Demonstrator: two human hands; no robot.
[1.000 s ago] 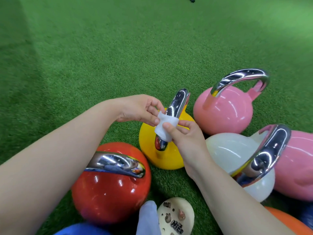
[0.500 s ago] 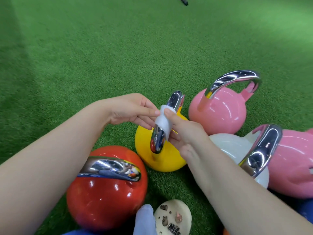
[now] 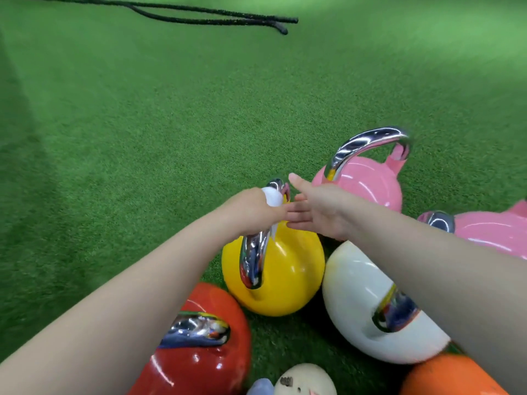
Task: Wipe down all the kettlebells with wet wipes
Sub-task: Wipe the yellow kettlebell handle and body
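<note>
On the yellow kettlebell [image 3: 281, 276] at six o'clock, my left hand [image 3: 251, 213] pinches the wet wipe [image 3: 273, 196] against its handle [image 3: 253, 259]; my right hand [image 3: 319, 208] is spread.

Gym: turf [image 3: 171, 124], kettlebells [image 3: 273, 269], rope [image 3: 199, 19]

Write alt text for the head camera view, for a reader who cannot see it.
A person's left hand grips a white wet wipe around the chrome handle of a yellow kettlebell on green turf, while the right hand hovers open beside it. Red, white, orange and pink kettlebells crowd around.
</note>
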